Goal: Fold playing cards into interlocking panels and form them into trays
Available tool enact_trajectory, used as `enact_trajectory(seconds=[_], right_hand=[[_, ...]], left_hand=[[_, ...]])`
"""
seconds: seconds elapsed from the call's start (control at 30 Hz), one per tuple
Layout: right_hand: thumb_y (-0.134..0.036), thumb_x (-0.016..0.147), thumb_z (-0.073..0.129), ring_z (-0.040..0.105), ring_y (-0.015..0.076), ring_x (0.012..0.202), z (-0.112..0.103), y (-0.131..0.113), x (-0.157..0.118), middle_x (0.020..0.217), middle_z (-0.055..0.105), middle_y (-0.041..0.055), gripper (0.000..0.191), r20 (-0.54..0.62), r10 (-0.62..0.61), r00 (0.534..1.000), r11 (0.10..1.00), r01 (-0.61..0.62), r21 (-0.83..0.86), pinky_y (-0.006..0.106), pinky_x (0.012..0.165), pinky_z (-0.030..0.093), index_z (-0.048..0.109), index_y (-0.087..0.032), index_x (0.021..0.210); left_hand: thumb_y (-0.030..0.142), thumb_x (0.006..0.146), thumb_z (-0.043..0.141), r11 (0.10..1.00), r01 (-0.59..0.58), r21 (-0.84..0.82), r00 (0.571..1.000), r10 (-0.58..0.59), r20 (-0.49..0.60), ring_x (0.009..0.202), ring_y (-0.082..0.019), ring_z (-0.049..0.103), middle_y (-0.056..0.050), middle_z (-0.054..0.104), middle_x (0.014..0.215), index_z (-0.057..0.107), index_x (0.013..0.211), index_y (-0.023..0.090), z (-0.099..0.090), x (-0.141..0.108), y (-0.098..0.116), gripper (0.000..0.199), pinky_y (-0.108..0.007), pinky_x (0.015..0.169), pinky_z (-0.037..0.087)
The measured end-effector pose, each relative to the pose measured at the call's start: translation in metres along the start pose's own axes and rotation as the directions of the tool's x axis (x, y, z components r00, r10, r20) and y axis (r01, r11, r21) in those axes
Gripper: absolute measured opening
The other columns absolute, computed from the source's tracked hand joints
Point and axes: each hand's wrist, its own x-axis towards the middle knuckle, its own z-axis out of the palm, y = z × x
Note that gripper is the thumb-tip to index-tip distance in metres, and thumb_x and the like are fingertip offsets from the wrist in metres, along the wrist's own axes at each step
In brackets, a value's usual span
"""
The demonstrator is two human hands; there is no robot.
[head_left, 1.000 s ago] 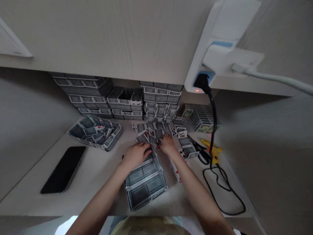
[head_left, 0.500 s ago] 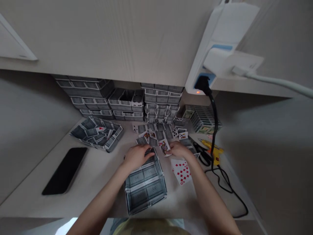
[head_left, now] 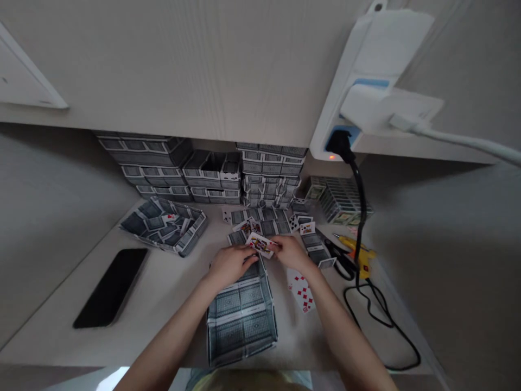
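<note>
A tray made of playing cards [head_left: 242,320] lies at the front of the desk, its patterned card backs showing. My left hand [head_left: 232,264] grips the far edge of this card tray, fingers closed. Just above that edge, my right hand [head_left: 290,252] pinches a face card [head_left: 260,244], which is turned sideways, its left end close to my left fingertips. Red diamond cards [head_left: 301,290] lie beneath my right forearm. Behind my hands are joined card strips [head_left: 274,220] and some loose face cards.
Card boxes [head_left: 271,174] are stacked along the back. At left are a card-made tray [head_left: 191,233] with loose cards and a black phone [head_left: 112,288]. Scissors [head_left: 344,260], a yellow glue gun [head_left: 360,255] and its cable lie right. A power strip [head_left: 345,81] hangs above.
My right hand has brought the face card left and turned it sideways over the tray's far edge. My left hand stays at that edge. The view has shifted slightly.
</note>
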Motion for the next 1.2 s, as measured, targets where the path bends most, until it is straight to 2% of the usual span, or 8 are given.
enact_trajectory(seconds=[0.07, 0.3, 0.43, 0.7, 0.9, 1.2], right_hand=[[-0.024, 0.076, 0.047, 0.056, 0.0126, 0.062, -0.002, 0.004, -0.003, 0.065, 0.063, 0.0003, 0.017, -0.005, -0.032, 0.999, 0.999, 0.032, 0.007, 0.020, 0.055, 0.041, 0.062, -0.018, 0.071], [-0.023, 0.078, 0.043, 0.057, 0.0130, 0.067, -0.003, 0.016, -0.007, 0.078, 0.063, 0.0009, 0.023, 0.026, -0.045, 0.999, 0.975, 0.038, 0.217, 0.020, 0.053, 0.045, 0.064, -0.017, 0.083], [-0.018, 0.076, 0.043, 0.057, 0.0127, 0.065, -0.007, 0.026, -0.006, 0.076, 0.065, 0.0014, 0.023, -0.042, -0.041, 0.998, 0.984, 0.048, 0.174, 0.021, 0.056, 0.045, 0.066, -0.017, 0.079], [-0.012, 0.072, 0.044, 0.058, 0.0132, 0.066, -0.015, 0.030, -0.002, 0.077, 0.067, 0.0024, 0.024, -0.011, -0.103, 0.995, 0.992, 0.103, 0.077, 0.021, 0.056, 0.044, 0.067, -0.016, 0.075], [-0.008, 0.067, 0.046, 0.059, 0.0133, 0.064, -0.011, 0.038, 0.000, 0.080, 0.067, 0.0014, 0.028, -0.018, -0.059, 0.998, 0.994, 0.060, 0.092, 0.022, 0.055, 0.046, 0.067, -0.017, 0.083], [-0.011, 0.070, 0.044, 0.057, 0.0119, 0.062, -0.012, 0.038, -0.001, 0.076, 0.065, 0.0030, 0.025, 0.025, -0.133, 0.991, 0.974, 0.126, 0.189, 0.020, 0.052, 0.045, 0.066, -0.015, 0.079]], left_hand=[[0.041, 0.084, 0.032, 1.000, 0.001, 0.016, 1.000, -0.001, 0.011, 0.088, -0.018, 0.057, -0.001, 0.063, 0.099, 0.057, 0.098, 0.029, 0.000, 0.001, 0.000, 0.031, -0.027, 0.071, 0.041], [0.042, 0.082, 0.033, 0.993, 0.095, 0.068, 0.995, -0.097, 0.032, 0.078, -0.020, 0.059, -0.006, 0.064, 0.085, 0.060, 0.091, 0.024, -0.001, 0.006, 0.005, 0.033, -0.029, 0.068, 0.041], [0.042, 0.083, 0.030, 0.996, 0.067, 0.062, 0.997, -0.069, 0.027, 0.077, -0.020, 0.059, -0.007, 0.064, 0.084, 0.060, 0.090, 0.022, 0.000, 0.007, 0.005, 0.036, -0.029, 0.065, 0.041], [0.044, 0.084, 0.028, 0.995, 0.042, 0.092, 0.999, -0.045, 0.026, 0.076, -0.019, 0.059, -0.006, 0.064, 0.084, 0.060, 0.087, 0.023, 0.003, 0.006, 0.002, 0.038, -0.027, 0.064, 0.040], [0.044, 0.085, 0.027, 0.992, 0.058, 0.114, 0.998, -0.060, 0.016, 0.078, -0.019, 0.059, -0.007, 0.063, 0.084, 0.058, 0.089, 0.022, 0.007, 0.005, 0.000, 0.039, -0.027, 0.064, 0.040], [0.042, 0.086, 0.025, 0.988, 0.020, 0.153, 1.000, -0.023, 0.017, 0.076, -0.018, 0.059, -0.006, 0.063, 0.083, 0.056, 0.088, 0.021, 0.007, 0.005, -0.001, 0.037, -0.025, 0.063, 0.040]])
